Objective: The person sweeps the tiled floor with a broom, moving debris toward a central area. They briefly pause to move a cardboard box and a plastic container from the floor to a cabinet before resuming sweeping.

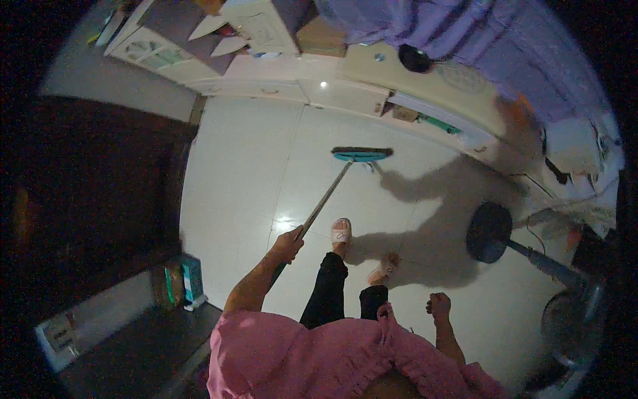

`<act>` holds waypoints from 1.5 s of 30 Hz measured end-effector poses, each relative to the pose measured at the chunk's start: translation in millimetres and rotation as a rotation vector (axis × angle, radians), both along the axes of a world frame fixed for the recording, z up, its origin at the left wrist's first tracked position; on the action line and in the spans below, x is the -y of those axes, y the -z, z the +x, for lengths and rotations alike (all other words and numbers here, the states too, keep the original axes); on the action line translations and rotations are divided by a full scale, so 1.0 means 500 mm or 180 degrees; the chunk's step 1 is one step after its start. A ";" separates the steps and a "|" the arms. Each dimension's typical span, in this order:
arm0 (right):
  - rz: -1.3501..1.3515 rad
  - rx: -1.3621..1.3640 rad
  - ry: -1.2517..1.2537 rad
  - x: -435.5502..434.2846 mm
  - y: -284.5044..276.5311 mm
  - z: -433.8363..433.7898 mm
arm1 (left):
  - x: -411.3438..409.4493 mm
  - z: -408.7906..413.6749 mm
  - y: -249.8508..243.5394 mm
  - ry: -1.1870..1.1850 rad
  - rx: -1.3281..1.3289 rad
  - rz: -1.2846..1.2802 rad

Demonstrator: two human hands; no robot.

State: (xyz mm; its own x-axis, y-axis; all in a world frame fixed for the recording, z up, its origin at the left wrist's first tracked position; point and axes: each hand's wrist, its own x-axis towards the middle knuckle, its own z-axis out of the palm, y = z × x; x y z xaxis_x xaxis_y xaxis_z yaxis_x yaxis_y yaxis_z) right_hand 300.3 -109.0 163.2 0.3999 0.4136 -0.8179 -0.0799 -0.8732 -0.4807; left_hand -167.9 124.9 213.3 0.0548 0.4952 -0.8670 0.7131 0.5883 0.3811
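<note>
My left hand (288, 246) is wrapped around the long handle (326, 198) of a broom, which slants up and to the right, away from my body. At its far end, the teal broom head (360, 156) with dark bristles rests on the pale tiled floor (239, 164). The handle's near end passes under my left forearm. My right hand (438, 305) hangs beside my body with curled fingers, and nothing shows in it. Both my feet, in light slippers (341, 231), stand between the hands.
A pedestal fan with a dark round base (489, 232) stands at the right. White drawer units (269, 90) line the far side; one open compartment (428, 117) holds items. Purple fabric (448, 30) hangs above. Boxes (192, 279) stand on a dark surface (144, 339) at left.
</note>
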 end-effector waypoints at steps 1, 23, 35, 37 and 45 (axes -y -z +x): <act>-0.0042 0.0021 0.0023 -0.007 -0.007 -0.001 | 0.016 -0.019 -0.027 -0.0071 0.0034 -0.0113; 0.0420 0.0001 -0.1074 -0.286 -0.083 -0.095 | 0.151 -0.145 -0.027 -0.1579 0.0960 -0.0120; 0.0424 0.0044 -0.2597 -0.451 -0.120 -0.170 | 0.394 -0.430 0.033 -0.4079 -0.0288 0.0657; 0.0387 0.0095 -0.2669 -0.467 -0.111 -0.201 | 0.427 -0.474 0.086 -0.4661 -0.0091 0.0682; 0.0121 0.0041 -0.2910 -0.532 -0.110 -0.231 | 0.525 -0.149 0.090 -0.3633 -0.0239 -0.0079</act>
